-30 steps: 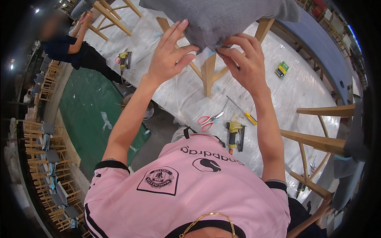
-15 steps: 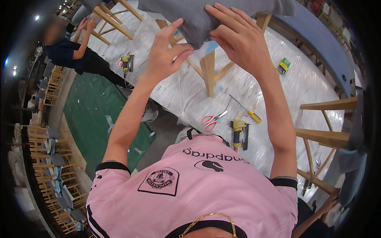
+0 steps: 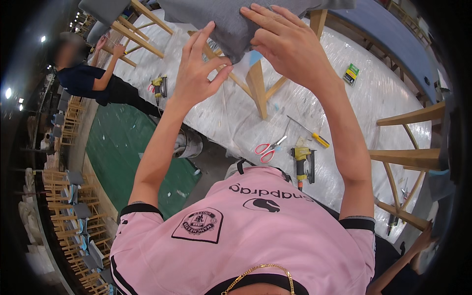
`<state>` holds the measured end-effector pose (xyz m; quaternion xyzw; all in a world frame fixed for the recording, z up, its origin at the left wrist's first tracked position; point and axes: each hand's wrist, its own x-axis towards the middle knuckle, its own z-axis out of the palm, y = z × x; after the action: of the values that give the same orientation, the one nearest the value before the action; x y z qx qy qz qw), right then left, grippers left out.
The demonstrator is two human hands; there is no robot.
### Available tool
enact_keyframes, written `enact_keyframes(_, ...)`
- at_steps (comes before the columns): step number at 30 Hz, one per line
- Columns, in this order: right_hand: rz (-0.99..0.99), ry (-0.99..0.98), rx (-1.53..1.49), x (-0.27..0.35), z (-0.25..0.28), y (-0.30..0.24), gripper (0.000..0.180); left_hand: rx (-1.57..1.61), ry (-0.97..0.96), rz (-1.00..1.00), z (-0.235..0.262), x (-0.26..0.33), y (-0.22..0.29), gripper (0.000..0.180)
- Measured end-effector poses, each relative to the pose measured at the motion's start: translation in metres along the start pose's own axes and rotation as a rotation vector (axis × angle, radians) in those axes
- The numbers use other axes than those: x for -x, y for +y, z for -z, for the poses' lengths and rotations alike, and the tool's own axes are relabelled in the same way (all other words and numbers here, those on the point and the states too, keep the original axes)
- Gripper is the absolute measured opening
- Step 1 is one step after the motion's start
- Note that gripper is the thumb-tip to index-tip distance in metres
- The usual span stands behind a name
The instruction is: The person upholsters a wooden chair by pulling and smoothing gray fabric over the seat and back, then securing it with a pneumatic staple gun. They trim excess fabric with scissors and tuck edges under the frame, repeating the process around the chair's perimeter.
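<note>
Grey fabric drapes over the seat of a wooden stool or chair at the top of the view, and its corner hangs beside a pale wooden leg. My left hand pinches the hanging lower corner between thumb and finger, the other fingers resting along its side. On the right, my right hand lays its fingers over the cloth, with the thumb side curled at its edge. A bit of light blue material peeks out beneath the fabric by the leg.
Plastic film covers the table. Red-handled scissors, a yellow screwdriver, a staple gun and a green-yellow box lie on it. Another staple gun is near a co-worker. Chair legs stick in from the right.
The view has shifted slightly. Both hands remain at the fabric corner in nearly the same pose.
</note>
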<state>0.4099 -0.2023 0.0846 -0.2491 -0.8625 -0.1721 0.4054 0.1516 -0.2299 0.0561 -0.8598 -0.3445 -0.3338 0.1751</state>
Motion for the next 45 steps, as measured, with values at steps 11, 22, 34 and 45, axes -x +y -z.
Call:
enact_keyframes(11,-0.001,-0.002,-0.028,-0.001,-0.001,-0.002,0.015,0.072,0.02,-0.032,-0.001,-0.008,-0.006,0.011)
enact_keyframes(22,0.068,0.081,0.053,-0.016,0.004,0.009,0.016,0.099,-0.101,-0.064,0.045,-0.043,-0.017,0.012)
enact_keyframes(34,-0.914,0.45,-0.528,0.118,-0.078,-0.043,0.012,0.287,0.189,0.33,-0.036,-0.041,0.019,0.115)
enact_keyframes(45,-1.553,-0.926,-0.75,0.443,-0.292,-0.221,0.047,0.253,0.138,0.344,-0.033,-0.035,0.009,0.114)
